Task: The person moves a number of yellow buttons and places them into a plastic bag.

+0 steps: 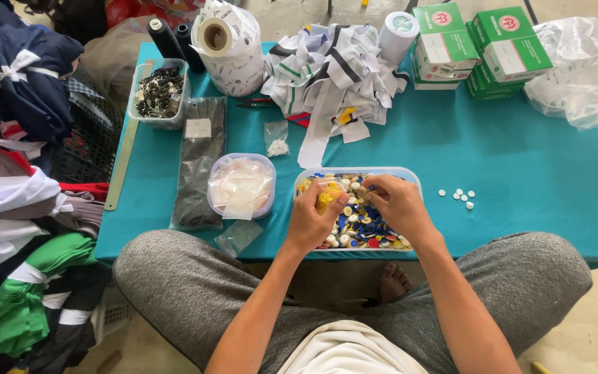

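While my left hand (311, 220) clamps fingers on the small yellow bag (328, 194), I keep my right hand (399, 206) pinching buttons low over the tub (410, 179).

Small bag of yellow buttons (327, 197), held upright

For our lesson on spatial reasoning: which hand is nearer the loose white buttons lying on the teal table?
Right hand, just left of the white buttons; left hand lies farther left.
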